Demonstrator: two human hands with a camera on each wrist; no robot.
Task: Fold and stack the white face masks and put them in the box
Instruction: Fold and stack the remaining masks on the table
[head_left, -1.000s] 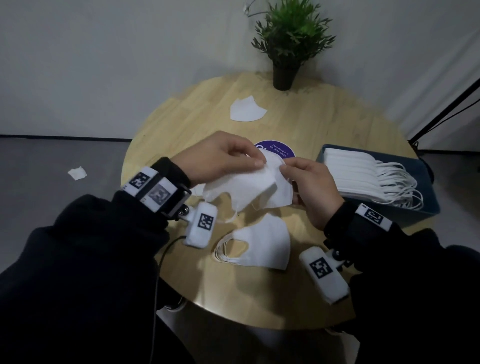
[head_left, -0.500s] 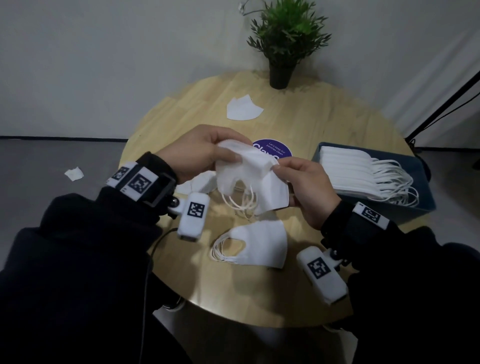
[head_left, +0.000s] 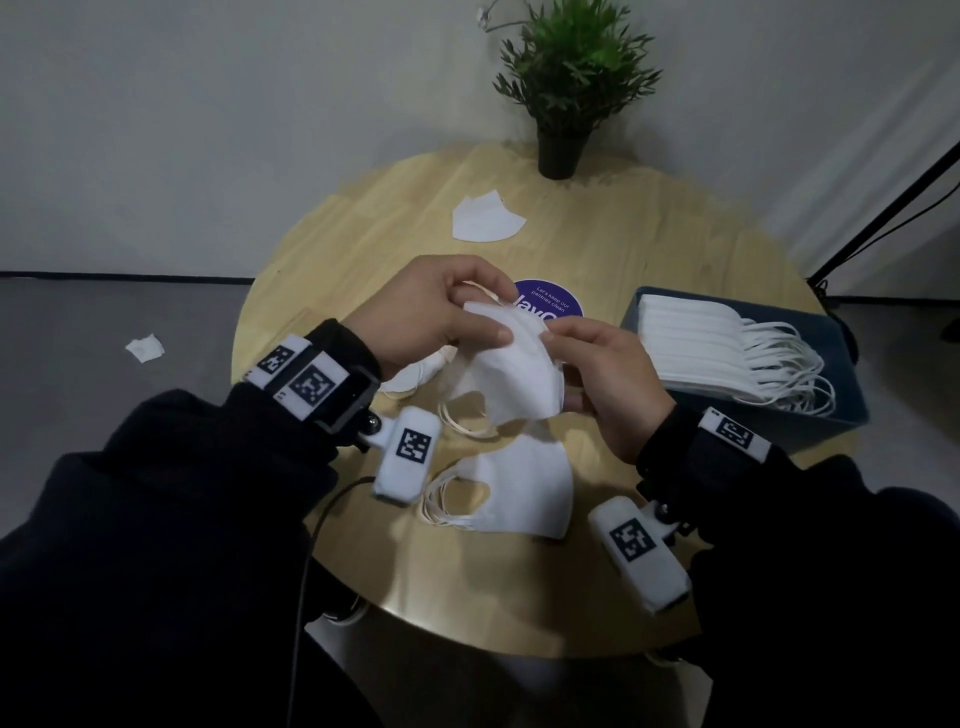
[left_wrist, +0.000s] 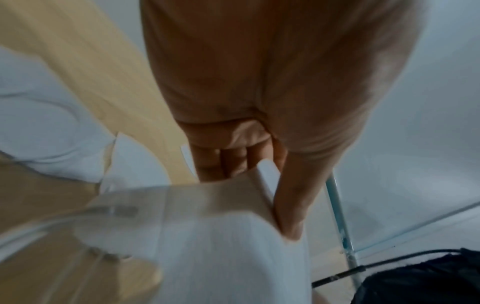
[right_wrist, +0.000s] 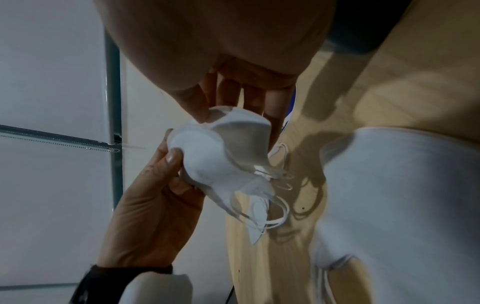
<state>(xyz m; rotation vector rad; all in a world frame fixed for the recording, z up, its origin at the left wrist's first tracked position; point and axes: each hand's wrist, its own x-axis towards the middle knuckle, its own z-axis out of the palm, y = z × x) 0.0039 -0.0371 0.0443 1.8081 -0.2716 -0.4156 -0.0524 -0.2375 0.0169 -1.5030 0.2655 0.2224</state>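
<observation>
Mask (head_left: 511, 371) pinched by both hands, far edge hidden

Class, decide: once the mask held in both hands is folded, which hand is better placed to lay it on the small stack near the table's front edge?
Probably the right hand: the stack lies almost directly beneath it, nearer than the left hand.

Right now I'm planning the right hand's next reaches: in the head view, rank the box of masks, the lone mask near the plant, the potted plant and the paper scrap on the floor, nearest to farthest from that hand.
1. Box of masks, just right of the right hand.
2. Lone mask, ahead, toward the plant.
3. Potted plant, at the far table edge.
4. Paper scrap, on the floor, far left.
</observation>
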